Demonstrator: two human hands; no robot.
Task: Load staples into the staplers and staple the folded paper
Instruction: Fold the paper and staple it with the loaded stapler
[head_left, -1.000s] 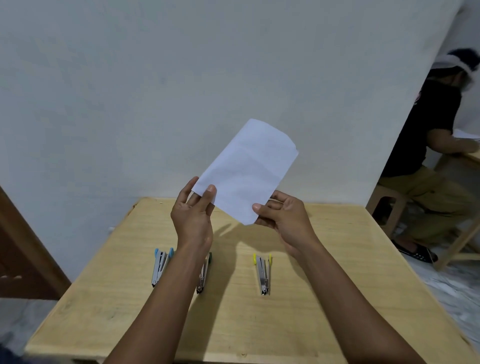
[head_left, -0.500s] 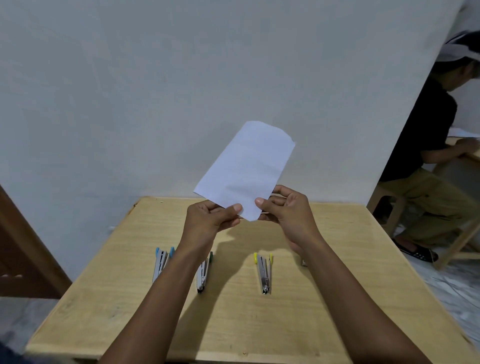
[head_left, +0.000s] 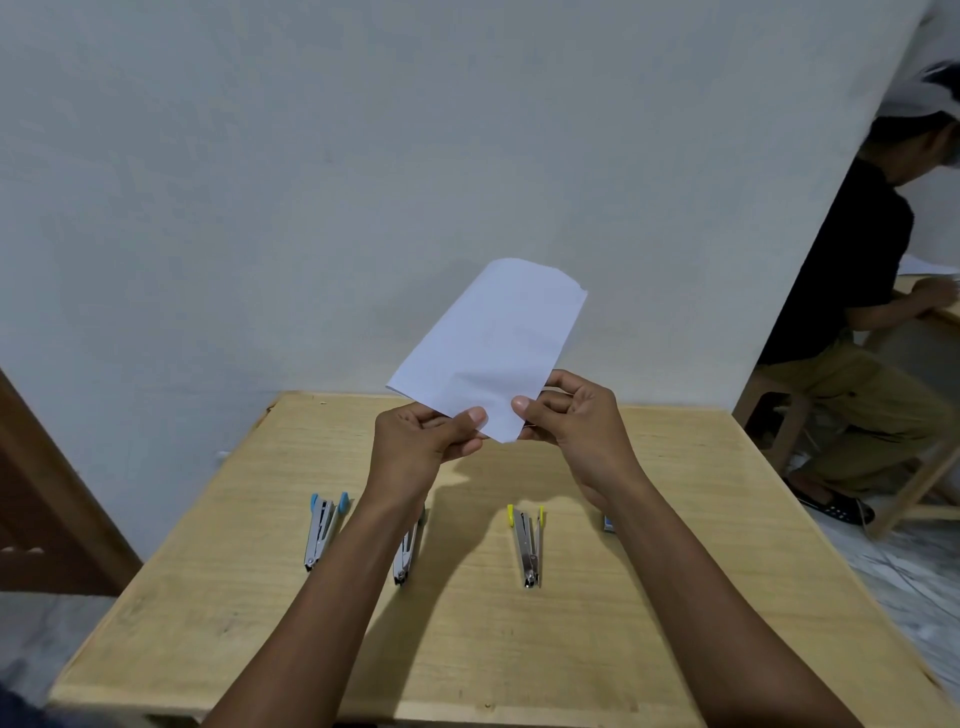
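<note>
Both hands raised above the far half of the bench (head_left: 675, 597), each pinching the folded paper (head_left: 493, 348) at its lowest corner. Left hand (head_left: 415, 441): thumb on the near face, fingers behind. Right hand (head_left: 576, 421): same pinch, just beside the left. Paper white, tilted, upper end leaning right, held clear of the bench top. Three staplers lie open on the bench, in a row across the middle: blue-tipped stapler (head_left: 323, 530) toward the left edge, middle stapler (head_left: 406, 551) partly hidden by the left forearm, yellow-tipped stapler (head_left: 527, 545) right of centre. Small blue item (head_left: 609, 522) beside the right forearm; too hidden to identify.
</note>
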